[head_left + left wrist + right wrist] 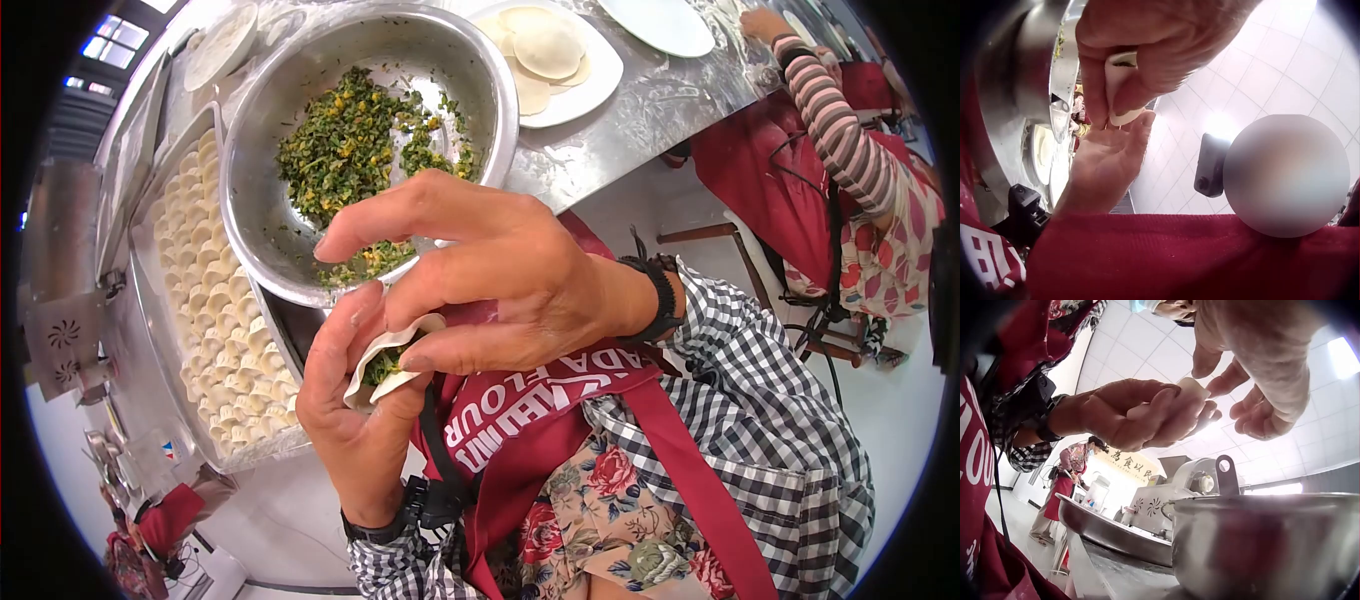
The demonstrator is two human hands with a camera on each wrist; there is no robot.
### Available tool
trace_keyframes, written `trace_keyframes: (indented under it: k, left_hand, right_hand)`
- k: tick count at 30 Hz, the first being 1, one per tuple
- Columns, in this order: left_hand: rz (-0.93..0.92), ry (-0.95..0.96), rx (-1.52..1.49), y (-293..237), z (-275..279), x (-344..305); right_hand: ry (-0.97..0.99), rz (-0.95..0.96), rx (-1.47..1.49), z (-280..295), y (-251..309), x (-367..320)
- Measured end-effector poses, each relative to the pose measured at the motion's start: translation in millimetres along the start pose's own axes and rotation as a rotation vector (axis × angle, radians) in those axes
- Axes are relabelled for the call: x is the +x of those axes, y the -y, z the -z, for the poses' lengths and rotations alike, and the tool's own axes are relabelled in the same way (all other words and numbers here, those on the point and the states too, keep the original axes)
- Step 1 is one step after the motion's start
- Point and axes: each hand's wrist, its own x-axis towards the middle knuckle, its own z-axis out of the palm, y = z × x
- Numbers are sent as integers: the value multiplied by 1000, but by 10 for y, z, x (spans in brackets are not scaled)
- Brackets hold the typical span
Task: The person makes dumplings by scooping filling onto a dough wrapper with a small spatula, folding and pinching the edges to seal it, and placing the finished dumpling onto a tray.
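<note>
A round dough wrapper (362,385), folded part-way like a taco, has green filling (382,366) showing in its mouth. My left hand (345,405) cradles it from below between curled fingers and thumb. From the right, my right hand (500,275) reaches over it, index finger stretched out and the other fingers loosely bent. The right thumb tip overlaps the wrapper's edge in the head view. In the right wrist view the right hand (1260,369) has its thumb and a fingertip right at the wrapper (1192,392), spread apart. Below the hands is a steel bowl (240,190) of chopped green-and-yellow filling.
A tray (262,455) of dumplings in rows (205,280) stands left of the bowl. Beyond the bowl lies a white plate (603,75) with round wrappers (545,45), near another white plate (665,25). Another person's striped sleeve (825,110) shows at the table's (570,165) far side.
</note>
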Motion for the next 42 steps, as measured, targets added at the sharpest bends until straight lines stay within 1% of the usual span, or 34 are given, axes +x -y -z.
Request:
trace_keyframes:
  k: [2, 4, 5, 7, 8, 10, 11, 13, 17, 19, 20, 22, 23, 25, 28, 31, 35, 36, 38, 40, 42]
  left_hand:
    - [5, -14, 23, -11, -17, 5]
    - [-66, -9, 103, -13, -19, 14]
    - [-62, -8, 103, -23, -17, 20]
    - [36, 46, 111, -41, -6, 36]
    - [39, 48, 111, -21, 9, 37]
    - [111, 56, -188, 46, 38, 16]
    - [109, 57, -188, 47, 26, 13]
    - [178, 22, -414, 38, -14, 11]
    - [137, 1, -400, 61, 17, -4]
    - [130, -3, -321, 75, 55, -9]
    - [130, -2, -319, 68, 60, 1]
    - [150, -23, -395, 63, 54, 14]
    - [149, -22, -391, 45, 50, 18]
    - [189, 4, -636, 2, 42, 28]
    - [192, -24, -703, 38, 58, 28]
    - [216, -42, -666, 77, 33, 38]
    - [222, -49, -669, 76, 11, 37]
    - [229, -82, -640, 59, -74, 89]
    - [220, -101, -613, 81, -85, 102]
    - [161, -127, -605, 123, -103, 100]
    - [140, -126, -601, 119, -125, 98]
  right_hand:
    - [24, 12, -24, -22, -27, 11]
    - [38, 32, -11, -58, -58, 9]
    - [37, 28, -10, -59, -68, 10]
    - [60, -31, 39, -50, -92, 20]
    - [59, -34, 40, -52, -96, 25]
    - [19, -84, 121, -63, -95, 20]
    - [20, -82, 119, -66, -91, 18]
    - [7, -59, 75, -68, -82, 17]
    - [-38, -94, 121, -45, -32, -21]
    - [-41, 16, 28, -12, -30, -26]
    - [-43, 16, 29, -9, -28, -31]
    - [-91, 29, -86, -17, -20, -78]
    - [-95, 31, -86, -14, -9, -100]
    - [-168, 8, -127, -12, 8, -142]
    - [-161, -33, -116, -56, 12, -196]
    - [-138, -20, -131, -105, -11, -188]
    - [-162, -26, -109, -180, -19, -172]
    - [-158, -42, -105, -101, -53, -160]
    - [-155, -41, -113, -120, -73, -159]
    - [-181, -7, -124, -141, -84, -165]
    - [-182, -14, -131, -156, -55, -148]
